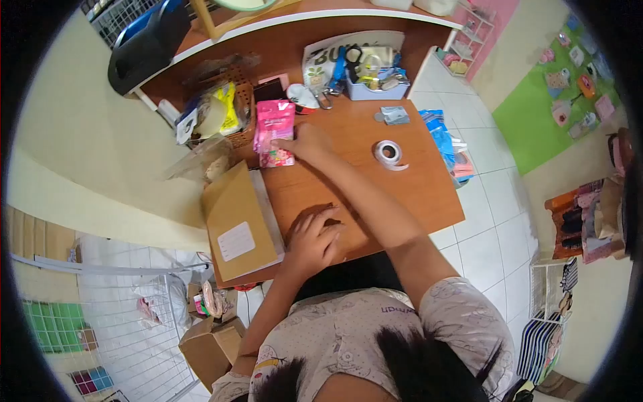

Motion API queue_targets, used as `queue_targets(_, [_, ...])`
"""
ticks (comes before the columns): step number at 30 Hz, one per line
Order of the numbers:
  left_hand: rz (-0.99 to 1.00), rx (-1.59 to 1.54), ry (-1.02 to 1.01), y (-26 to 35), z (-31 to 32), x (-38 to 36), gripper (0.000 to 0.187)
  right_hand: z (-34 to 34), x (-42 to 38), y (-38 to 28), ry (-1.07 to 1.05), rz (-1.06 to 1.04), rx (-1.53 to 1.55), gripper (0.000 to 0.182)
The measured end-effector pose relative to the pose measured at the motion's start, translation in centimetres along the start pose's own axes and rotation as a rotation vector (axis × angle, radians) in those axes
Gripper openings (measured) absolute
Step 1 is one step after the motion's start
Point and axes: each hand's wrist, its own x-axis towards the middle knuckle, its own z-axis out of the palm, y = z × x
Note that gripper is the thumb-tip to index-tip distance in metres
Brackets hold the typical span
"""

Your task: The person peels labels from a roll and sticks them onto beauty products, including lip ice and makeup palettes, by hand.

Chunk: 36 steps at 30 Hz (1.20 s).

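Observation:
A pink pouch with a flowery lower part stands near the back left of the brown table. My right hand is closed on its right edge, the thumb across the front; the other fingers are partly hidden. Close to the table's front edge, my left hand is open, palm down, with its fingers apart and nothing in them. Left of that hand lies a brown cardboard folder with a white label. A roll of white tape lies to the right, its end loose.
A blue-grey bin full of small items stands at the back, with a silver packet in front. A wicker basket holds packages at the back left. Blue packs sit beyond the table's right edge.

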Motion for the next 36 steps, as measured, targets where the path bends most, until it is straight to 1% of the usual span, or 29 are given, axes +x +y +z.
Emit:
queue_targets(2, [0.046,0.016,0.018,-0.6,0.1,0.4,0.021,0.9,0.9,0.5,0.073,-0.021,0.042,0.049])
queue_targets(3, [0.043,0.089,-0.042,0.2,-0.9,-0.3,0.021,1.8,0.4,0.3,0.104,-0.045,0.125,0.047])
queue_targets(5, [0.023,0.106,-0.057,0.9,-0.2,-0.3,0.020,1.8,0.6,2.3,0.127,-0.069,0.130,0.045])
queue_targets(6, [0.011,0.097,-0.017,1.3,0.4,-0.1,0.019,-0.4,-1.4,1.3,0.116,-0.015,0.066,0.034])
queue_targets(9, [-0.004,0.070,0.034,1.4,0.4,-0.1,0.020,0.4,-3.0,3.2,0.352,-0.197,0.217,0.025])
queue_targets(12, [0.046,0.157,0.092,1.6,0.5,-0.4,0.024,-4.0,-10.5,2.7,0.220,-0.164,0.247,0.020])
queue_targets(14, [0.093,0.223,0.099,1.5,0.7,-0.6,0.026,-4.6,-14.4,4.6,0.180,-0.148,0.260,0.018])
queue_targets(16, [0.149,0.293,0.078,1.4,1.0,-1.0,0.029,-5.6,-18.3,5.0,0.197,-0.137,0.026,0.017])
queue_targets(17, [0.157,0.277,0.066,1.4,1.0,-1.0,0.029,-6.2,-19.5,5.3,0.205,-0.133,-0.089,0.016])
queue_targets(20, [0.183,0.235,0.052,1.3,0.9,-0.7,0.030,-8.2,-20.1,7.9,0.463,-0.178,-0.109,0.017])
queue_targets(22, [0.190,0.203,0.069,1.2,0.9,-0.9,0.031,-11.2,-19.6,9.8,0.626,-0.148,-0.234,0.016])
queue_targets(25, [0.202,0.207,0.112,1.2,1.0,-1.0,0.031,-12.5,-17.8,14.2,0.629,-0.280,-0.147,0.021])
queue_targets(28, [0.197,0.182,0.121,0.9,1.0,-1.0,0.033,-12.3,-16.8,16.0,0.422,-0.267,-0.138,0.024])
queue_targets(31, [0.192,0.193,0.141,1.7,0.6,-0.5,0.026,-12.0,-17.2,14.7,0.251,-0.019,0.138,0.025])
queue_targets(34, [0.079,0.026,0.206,2.7,0.8,0.3,0.020,-11.1,-18.5,12.6,0.168,0.023,0.587,0.020])
queue_targets(36, [0.007,0.014,0.239,3.8,0.9,1.5,0.019,-10.3,-19.8,11.3,0.126,0.034,0.793,0.019])
